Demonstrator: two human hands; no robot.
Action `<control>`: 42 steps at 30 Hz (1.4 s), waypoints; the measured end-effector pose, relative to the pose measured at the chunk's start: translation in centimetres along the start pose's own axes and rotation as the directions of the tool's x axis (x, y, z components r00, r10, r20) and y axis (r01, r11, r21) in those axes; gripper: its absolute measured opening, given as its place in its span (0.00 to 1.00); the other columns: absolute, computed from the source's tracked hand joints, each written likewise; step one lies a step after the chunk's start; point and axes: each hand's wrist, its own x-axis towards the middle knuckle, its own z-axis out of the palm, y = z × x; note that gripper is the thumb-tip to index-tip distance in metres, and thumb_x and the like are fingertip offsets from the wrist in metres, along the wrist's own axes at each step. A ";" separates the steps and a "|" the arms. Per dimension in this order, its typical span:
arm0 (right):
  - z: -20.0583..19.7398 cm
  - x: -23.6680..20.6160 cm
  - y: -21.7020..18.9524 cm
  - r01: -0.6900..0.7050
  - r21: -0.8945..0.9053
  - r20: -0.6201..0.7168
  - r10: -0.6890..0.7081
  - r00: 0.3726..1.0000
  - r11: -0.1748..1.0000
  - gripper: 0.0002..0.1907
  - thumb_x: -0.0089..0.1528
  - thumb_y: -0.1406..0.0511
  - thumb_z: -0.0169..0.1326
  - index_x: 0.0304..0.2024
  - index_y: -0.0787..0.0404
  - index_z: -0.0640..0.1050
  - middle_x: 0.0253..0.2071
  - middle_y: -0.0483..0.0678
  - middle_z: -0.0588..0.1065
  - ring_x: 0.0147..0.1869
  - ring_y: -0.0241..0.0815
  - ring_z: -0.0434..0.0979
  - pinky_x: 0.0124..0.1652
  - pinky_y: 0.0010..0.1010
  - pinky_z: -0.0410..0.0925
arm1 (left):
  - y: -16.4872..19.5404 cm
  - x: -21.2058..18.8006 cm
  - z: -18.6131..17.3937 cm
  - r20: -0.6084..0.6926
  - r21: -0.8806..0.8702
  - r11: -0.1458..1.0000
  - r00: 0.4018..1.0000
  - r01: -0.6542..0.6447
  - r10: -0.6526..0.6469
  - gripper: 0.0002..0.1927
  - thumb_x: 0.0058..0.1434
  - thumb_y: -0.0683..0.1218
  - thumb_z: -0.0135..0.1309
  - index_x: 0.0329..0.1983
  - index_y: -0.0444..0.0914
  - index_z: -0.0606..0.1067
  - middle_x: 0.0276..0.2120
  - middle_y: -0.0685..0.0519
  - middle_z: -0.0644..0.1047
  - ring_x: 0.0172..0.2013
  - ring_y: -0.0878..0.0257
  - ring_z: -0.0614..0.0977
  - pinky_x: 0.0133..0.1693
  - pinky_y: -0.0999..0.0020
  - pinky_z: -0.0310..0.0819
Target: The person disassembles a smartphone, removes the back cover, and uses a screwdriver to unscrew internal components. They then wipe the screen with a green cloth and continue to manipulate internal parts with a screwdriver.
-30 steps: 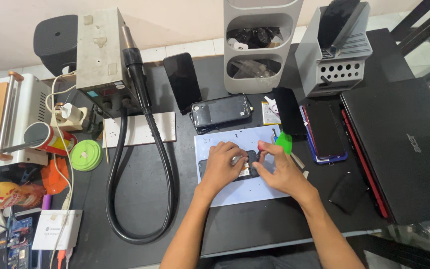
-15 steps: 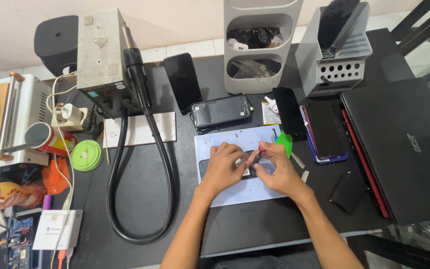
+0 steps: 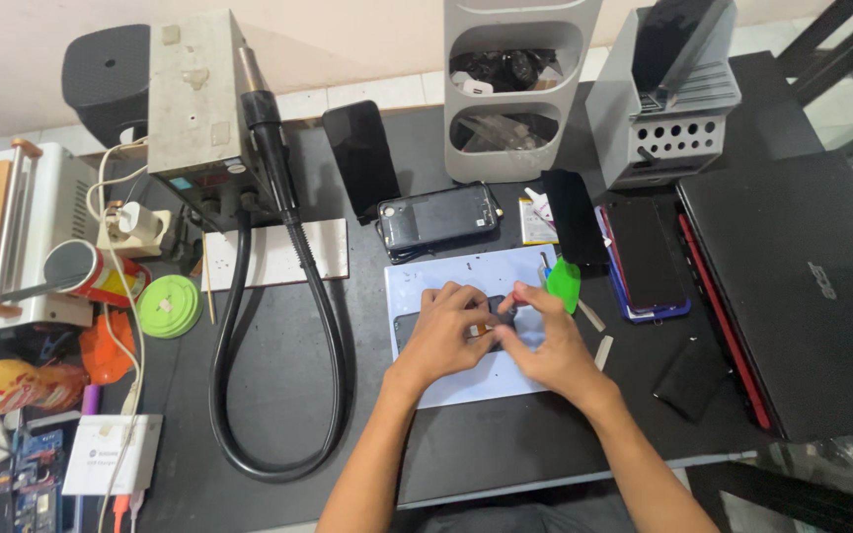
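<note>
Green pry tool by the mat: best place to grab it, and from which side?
Grip the green pry tool across its wide lower blade, coming from the right with the right hand. It lies flat at the work mat edge; black phones crowd its top.

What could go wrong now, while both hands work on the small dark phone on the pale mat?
1. The left hand and right hand crowd over the dark phone; a slip might scratch or bend it.
2. The green pry tool and thin strips lie close by the right hand and may be knocked off the pale mat.
</note>
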 end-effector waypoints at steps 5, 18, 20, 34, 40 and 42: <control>0.1 0.4 -0.7 -0.086 0.083 -0.021 0.088 0.996 0.993 0.33 0.60 0.78 0.58 0.66 0.62 0.64 0.62 0.57 0.69 0.63 0.50 0.74 0.62 0.40 0.69 | 0.0 0.0 0.1 -0.003 0.008 1.000 1.000 -0.013 0.013 0.10 0.48 0.46 0.67 0.34 0.43 0.84 0.38 0.59 0.76 0.45 0.59 0.74 0.47 0.57 0.59; -0.3 0.3 -0.6 -0.165 0.389 -0.254 0.278 0.927 0.906 0.42 0.63 0.79 0.56 0.74 0.58 0.51 0.47 0.57 0.75 0.49 0.43 0.80 0.53 0.35 0.75 | 1.4 -0.1 0.0 0.007 0.156 0.983 0.995 -0.100 0.100 0.03 0.51 0.43 0.62 0.30 0.43 0.81 0.37 0.56 0.75 0.46 0.57 0.75 0.51 0.52 0.61; -0.8 0.5 -0.3 -0.207 0.444 -0.276 0.353 0.894 0.872 0.44 0.63 0.79 0.55 0.74 0.59 0.49 0.45 0.57 0.75 0.46 0.44 0.80 0.50 0.35 0.76 | 1.7 -0.1 0.2 0.033 0.213 0.971 0.995 -0.104 0.099 0.03 0.52 0.41 0.61 0.30 0.42 0.80 0.38 0.56 0.75 0.46 0.56 0.75 0.52 0.52 0.62; -0.5 0.0 -0.1 -0.237 0.418 -0.244 0.359 0.901 0.877 0.44 0.62 0.79 0.55 0.74 0.58 0.49 0.45 0.57 0.75 0.46 0.42 0.81 0.45 0.33 0.78 | 2.1 0.0 0.1 -0.005 0.160 0.980 0.992 -0.121 0.123 0.04 0.55 0.44 0.62 0.34 0.41 0.80 0.38 0.53 0.74 0.46 0.55 0.74 0.50 0.51 0.61; -0.6 0.0 -0.4 -0.233 0.430 -0.255 0.365 0.895 0.872 0.43 0.62 0.79 0.56 0.74 0.58 0.49 0.45 0.57 0.75 0.46 0.42 0.81 0.45 0.33 0.78 | 1.0 -0.1 1.8 -0.019 0.248 0.963 0.994 -0.104 0.112 0.09 0.55 0.39 0.58 0.39 0.39 0.76 0.42 0.50 0.73 0.50 0.52 0.74 0.52 0.49 0.61; -0.5 -0.1 -0.4 -0.237 0.407 -0.259 0.360 0.897 0.882 0.43 0.63 0.79 0.56 0.74 0.58 0.49 0.45 0.57 0.75 0.46 0.42 0.81 0.46 0.33 0.78 | -0.1 -0.1 1.6 -0.104 0.256 0.966 0.993 -0.027 0.056 0.11 0.55 0.38 0.57 0.41 0.40 0.75 0.43 0.50 0.73 0.50 0.51 0.74 0.53 0.48 0.61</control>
